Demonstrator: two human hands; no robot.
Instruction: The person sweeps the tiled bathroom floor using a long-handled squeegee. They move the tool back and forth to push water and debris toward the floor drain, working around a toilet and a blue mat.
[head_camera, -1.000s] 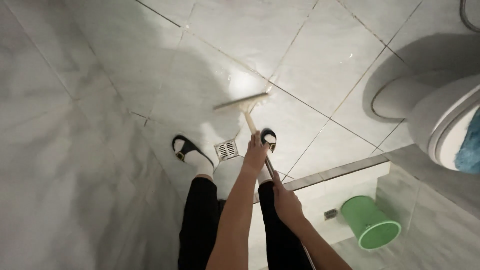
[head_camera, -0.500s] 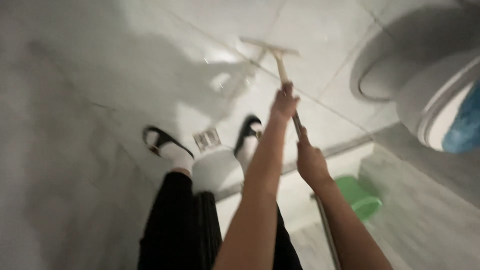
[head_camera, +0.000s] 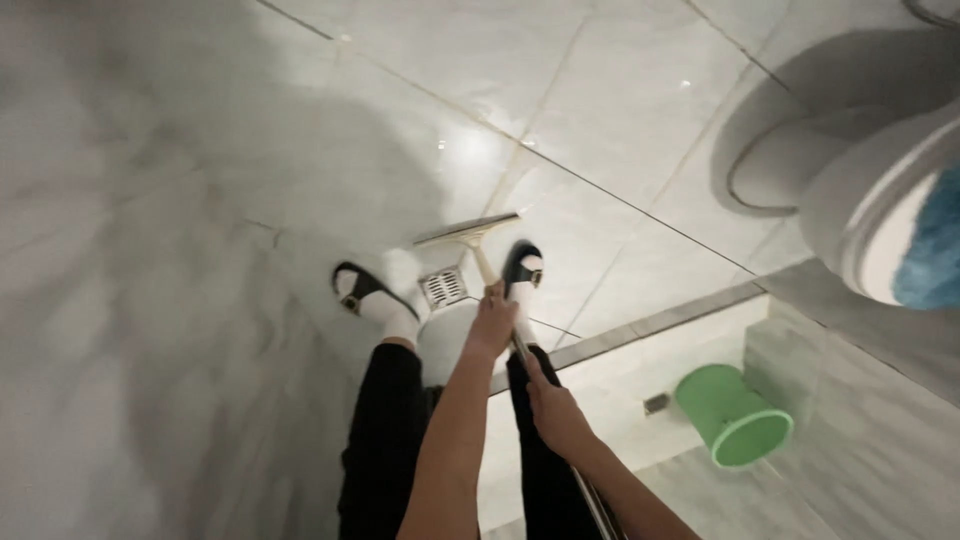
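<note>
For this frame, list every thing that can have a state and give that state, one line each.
Left hand: closed around the squeegee handle, higher grip toward the blade.
Right hand: closed around the handle, lower down.
Floor squeegee: blade down on the tiled floor, beside the drain.
Floor drain: grate in place.
Green bucket: tipped on its side, open end facing the camera.
Toilet: lid up, bowl open.

Toilet (head_camera: 880, 200) cut off at right edge, squeegee pole (head_camera: 590, 500) leaving bottom edge, left wall blurred, perhaps by motion
</note>
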